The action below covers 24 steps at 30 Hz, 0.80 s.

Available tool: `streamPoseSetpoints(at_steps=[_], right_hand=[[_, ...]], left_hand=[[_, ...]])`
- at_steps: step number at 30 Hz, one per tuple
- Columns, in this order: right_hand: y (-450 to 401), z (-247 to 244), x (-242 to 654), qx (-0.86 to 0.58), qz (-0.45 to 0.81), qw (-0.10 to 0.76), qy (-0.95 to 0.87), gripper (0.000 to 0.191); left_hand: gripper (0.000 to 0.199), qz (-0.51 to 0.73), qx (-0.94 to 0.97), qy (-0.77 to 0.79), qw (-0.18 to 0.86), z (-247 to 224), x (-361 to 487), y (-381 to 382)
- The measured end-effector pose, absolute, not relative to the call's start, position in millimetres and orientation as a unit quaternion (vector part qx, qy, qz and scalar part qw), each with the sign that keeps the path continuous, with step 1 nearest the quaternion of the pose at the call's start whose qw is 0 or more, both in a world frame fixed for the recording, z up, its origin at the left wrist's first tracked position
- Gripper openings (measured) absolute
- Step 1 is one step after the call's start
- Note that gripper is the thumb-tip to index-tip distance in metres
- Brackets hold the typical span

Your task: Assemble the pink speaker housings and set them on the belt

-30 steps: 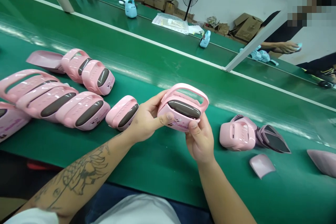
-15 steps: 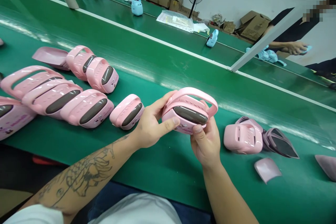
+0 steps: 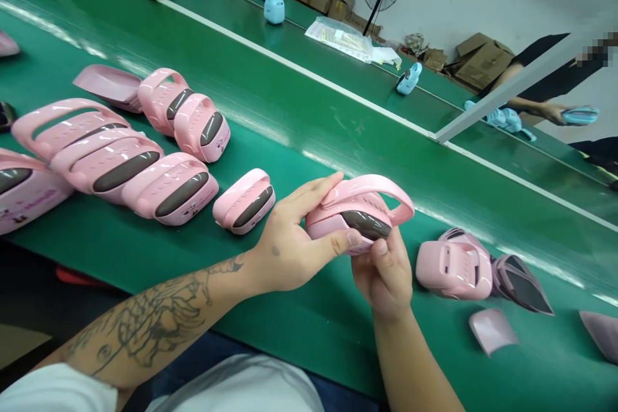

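You hold a glossy pink plastic case with a loop handle and a dark window (image 3: 362, 219) between both hands, over the green bench (image 3: 309, 315), between its near edge and the white rail (image 3: 309, 74) along its far side. The case is tilted, window toward you.

Your left hand (image 3: 294, 244) is partly closed around the left end: the thumb lies across the front, its tip just below the window, and the fingers reach over the top beside the handle's base. Your right hand (image 3: 386, 277) is partly closed at the lower right, thumb tip against or just beside the front's lower edge; how far its other fingers wrap, you cannot tell, since the case hides part of them.

Just left of your left hand stands a small pink case with a dark window (image 3: 244, 201). Further left, a slanting row of similar pink cases (image 3: 109, 164) reaches toward the bench's near edge. Behind it, nearer the far side, two more pink cases (image 3: 186, 112) stand beside a mauve scoop-shaped shell (image 3: 111, 85).

Right of your right hand lies a pink case (image 3: 454, 270) against dark-lined mauve shells (image 3: 524, 283); nearer the near edge is a small curved mauve panel (image 3: 492, 329).
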State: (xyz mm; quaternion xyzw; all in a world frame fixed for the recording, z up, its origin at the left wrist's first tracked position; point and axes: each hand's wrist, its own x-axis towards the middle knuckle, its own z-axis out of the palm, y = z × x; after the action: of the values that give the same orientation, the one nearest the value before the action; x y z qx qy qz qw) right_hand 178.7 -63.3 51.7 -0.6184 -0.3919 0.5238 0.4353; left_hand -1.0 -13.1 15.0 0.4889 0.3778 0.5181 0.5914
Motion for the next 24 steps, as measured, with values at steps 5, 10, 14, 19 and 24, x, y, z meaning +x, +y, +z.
streamPoseSetpoints(at_steps=[5,10,14,19,24], right_hand=[[-64.7,50.4,175.9,-0.594,0.566,0.424,-0.383,0.088],[-60.7,44.2,174.7,-0.642,0.541,0.431,-0.331,0.102],[-57.8,47.2,182.9,-0.689,0.427,0.435,-0.391,0.094],[-63.8,74.4,194.8,-0.602,0.168,0.276,-0.731,0.084],[-67.4,81.8,190.5,-0.553,0.097,0.146,-0.815,0.119]], left_hand=[[0.071,0.507,0.539,0.397,0.543,21.3,-4.4,-14.4],[0.074,0.46,0.552,0.399,0.57,21.5,-8.8,-11.7],[0.078,0.42,0.554,0.402,0.595,21.1,-9.3,-6.6],[0.081,0.415,0.553,0.416,0.591,23.3,-4.8,-5.1],[0.095,0.411,0.468,0.431,0.653,24.3,-1.7,-9.3]])
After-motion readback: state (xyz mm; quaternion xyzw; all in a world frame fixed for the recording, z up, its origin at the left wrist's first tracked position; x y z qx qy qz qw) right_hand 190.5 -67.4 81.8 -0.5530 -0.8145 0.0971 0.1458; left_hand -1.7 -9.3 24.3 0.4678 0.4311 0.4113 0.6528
